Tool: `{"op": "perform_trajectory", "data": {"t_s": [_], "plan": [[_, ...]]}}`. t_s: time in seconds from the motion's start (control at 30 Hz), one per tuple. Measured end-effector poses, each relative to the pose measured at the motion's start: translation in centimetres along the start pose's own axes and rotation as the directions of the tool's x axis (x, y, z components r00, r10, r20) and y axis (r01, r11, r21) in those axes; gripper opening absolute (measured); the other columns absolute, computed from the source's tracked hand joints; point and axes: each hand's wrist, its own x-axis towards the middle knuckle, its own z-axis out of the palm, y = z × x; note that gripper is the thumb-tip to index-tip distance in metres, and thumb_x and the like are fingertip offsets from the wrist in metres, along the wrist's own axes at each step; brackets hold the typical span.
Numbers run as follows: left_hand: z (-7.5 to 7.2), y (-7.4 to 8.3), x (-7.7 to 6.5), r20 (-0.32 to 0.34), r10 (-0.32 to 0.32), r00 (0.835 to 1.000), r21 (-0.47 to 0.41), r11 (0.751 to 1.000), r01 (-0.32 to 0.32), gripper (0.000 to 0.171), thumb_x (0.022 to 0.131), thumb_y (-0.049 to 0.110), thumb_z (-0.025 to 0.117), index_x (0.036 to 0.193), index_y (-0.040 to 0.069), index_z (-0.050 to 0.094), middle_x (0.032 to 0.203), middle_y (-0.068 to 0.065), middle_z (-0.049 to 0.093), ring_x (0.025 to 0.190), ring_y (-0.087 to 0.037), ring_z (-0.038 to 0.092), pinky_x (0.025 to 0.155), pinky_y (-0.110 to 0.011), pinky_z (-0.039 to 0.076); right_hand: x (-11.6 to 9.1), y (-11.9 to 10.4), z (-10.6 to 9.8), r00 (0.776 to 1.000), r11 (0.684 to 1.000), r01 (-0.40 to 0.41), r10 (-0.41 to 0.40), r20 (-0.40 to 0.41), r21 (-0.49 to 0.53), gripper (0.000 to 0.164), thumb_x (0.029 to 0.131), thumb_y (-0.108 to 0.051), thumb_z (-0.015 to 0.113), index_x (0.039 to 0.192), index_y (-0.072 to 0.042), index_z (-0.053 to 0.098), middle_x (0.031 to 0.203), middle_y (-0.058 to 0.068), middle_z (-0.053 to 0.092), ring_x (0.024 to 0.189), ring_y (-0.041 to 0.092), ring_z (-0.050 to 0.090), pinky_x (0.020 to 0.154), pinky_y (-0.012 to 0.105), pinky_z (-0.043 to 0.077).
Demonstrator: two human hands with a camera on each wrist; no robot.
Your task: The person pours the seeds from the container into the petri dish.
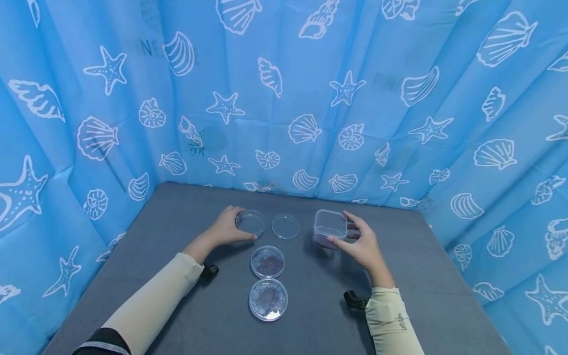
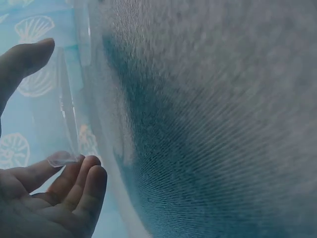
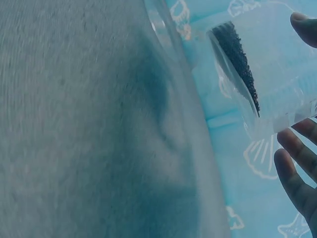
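Observation:
My left hand [image 1: 228, 226] grips a clear petri dish [image 1: 251, 223] by its sides, thumb on the near side and fingers at the far side. In the left wrist view the fingertips [image 2: 94, 173] curl at the dish's edge. Toward the right, my right hand [image 1: 363, 241] holds a clear square plastic container [image 1: 330, 224] above the table, thumb on one side and fingers on the other. Dark fine granules [image 3: 237, 59] lie at the bottom of this container in the right wrist view. Between the hands lies a clear round dish part [image 1: 286, 227], flat on the table.
Two petri dishes with dark granules, a farther one [image 1: 267, 262] and a nearer one [image 1: 268, 300], sit in line on the grey cloth-covered table [image 1: 319, 315]. A blue curtain [image 1: 284, 88] with white shell prints surrounds the table's back and sides.

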Motion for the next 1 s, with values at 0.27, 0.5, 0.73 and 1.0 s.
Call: {"op": "perform_trajectory", "data": {"t_s": [0.27,0.5,0.73,1.0], "plan": [[-0.4,0.7,-1.3,-0.028,0.029,0.999,0.002,1.0,-0.029,0.102,0.065,0.057,0.086,0.144,0.007,0.045,0.13,-0.015,0.051,0.112,-0.028,0.055,0.094,-0.047,0.049,0.2,-1.6,0.6,0.995,0.994,0.101,-0.101,-0.001,-0.047,0.087,0.07,-0.048,0.086,0.144,-0.028,0.047,0.134,0.006,0.057,0.114,0.025,0.058,0.088,0.051,0.053],[-0.3,1.9,-2.6,-0.048,0.056,0.997,0.013,0.998,-0.056,0.101,0.063,0.058,0.086,0.143,0.01,0.047,0.128,-0.01,0.052,0.11,-0.024,0.055,0.093,-0.045,0.05,0.0,-3.3,0.9,0.987,0.986,0.159,-0.16,0.002,-0.056,0.088,0.069,-0.045,0.088,0.145,-0.028,0.046,0.133,0.007,0.058,0.113,0.023,0.058,0.087,0.051,0.053],[0.1,3.4,-4.1,-0.048,0.092,0.995,0.012,0.996,-0.092,0.097,0.064,0.054,0.087,0.141,0.009,0.05,0.128,-0.011,0.054,0.11,-0.024,0.056,0.094,-0.044,0.05,0.0,-5.3,1.4,0.98,0.974,0.198,-0.199,0.004,-0.109,0.091,0.069,-0.05,0.086,0.147,-0.029,0.044,0.135,0.007,0.056,0.113,0.021,0.056,0.087,0.048,0.053],[0.7,4.4,-5.3,-0.025,0.108,0.994,-0.038,0.993,-0.109,0.095,0.061,0.054,0.089,0.138,0.012,0.052,0.124,-0.008,0.056,0.107,-0.02,0.057,0.09,-0.039,0.05,0.0,-7.0,2.1,0.957,0.95,0.291,-0.29,0.025,-0.116,0.094,0.068,-0.045,0.088,0.148,-0.029,0.042,0.138,0.001,0.054,0.115,0.02,0.055,0.087,0.044,0.052]]}}
